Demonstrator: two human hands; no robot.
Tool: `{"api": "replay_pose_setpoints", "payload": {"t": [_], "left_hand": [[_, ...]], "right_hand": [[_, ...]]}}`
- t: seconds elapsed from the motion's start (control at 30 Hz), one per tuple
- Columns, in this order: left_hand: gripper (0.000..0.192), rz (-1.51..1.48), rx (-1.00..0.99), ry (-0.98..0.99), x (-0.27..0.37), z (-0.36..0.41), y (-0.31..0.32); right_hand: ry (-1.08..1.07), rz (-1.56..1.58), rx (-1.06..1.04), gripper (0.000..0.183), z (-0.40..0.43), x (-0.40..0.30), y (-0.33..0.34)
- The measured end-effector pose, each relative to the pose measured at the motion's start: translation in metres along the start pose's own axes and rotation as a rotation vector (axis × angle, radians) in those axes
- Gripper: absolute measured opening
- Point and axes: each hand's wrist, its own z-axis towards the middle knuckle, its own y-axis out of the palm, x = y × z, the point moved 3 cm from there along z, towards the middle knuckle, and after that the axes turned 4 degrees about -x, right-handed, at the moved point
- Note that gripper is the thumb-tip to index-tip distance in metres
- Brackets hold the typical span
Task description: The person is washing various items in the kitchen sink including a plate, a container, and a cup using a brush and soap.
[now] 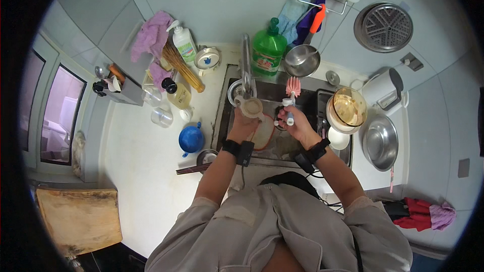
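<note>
Over the kitchen sink (298, 102), my left hand (242, 125) grips a pale, translucent cup-like container (252, 107), its round beige face turned up just under the faucet (245, 60). Whether water is running is hard to tell. My right hand (301, 124) is closed around the grey-blue handle of a cleaning brush (293, 87) with pink bristles pointing away from me. A small white cap-like piece (287, 102) shows at that hand's fingers. Beneath my hands lies a red-rimmed, pale item (264, 134) in the sink, partly covered by my left hand.
Behind the sink stand a green detergent bottle (269, 51) and a steel bowl (302, 61). Stacked bowls (347, 107), a steel basin (380, 142) and an electric kettle (383, 87) are at right. Leftward are a blue two-handled cup (191, 139), chopsticks (193, 169) and a soap bottle (178, 96).
</note>
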Motion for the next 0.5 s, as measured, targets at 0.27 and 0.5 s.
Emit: {"api": "replay_pose_setpoints", "payload": {"t": [0.27, 0.5], "left_hand": [[0.026, -0.067, 0.114, -0.089, -0.009, -0.005, -0.012], [0.034, -0.027, -0.016, 0.078, 0.05, -0.012, 0.01]], "right_hand": [[-0.019, -0.091, 0.031, 0.014, 0.003, 0.004, -0.001], [-0.048, -0.12, 0.01, 0.024, -0.004, 0.003, 0.006]]}}
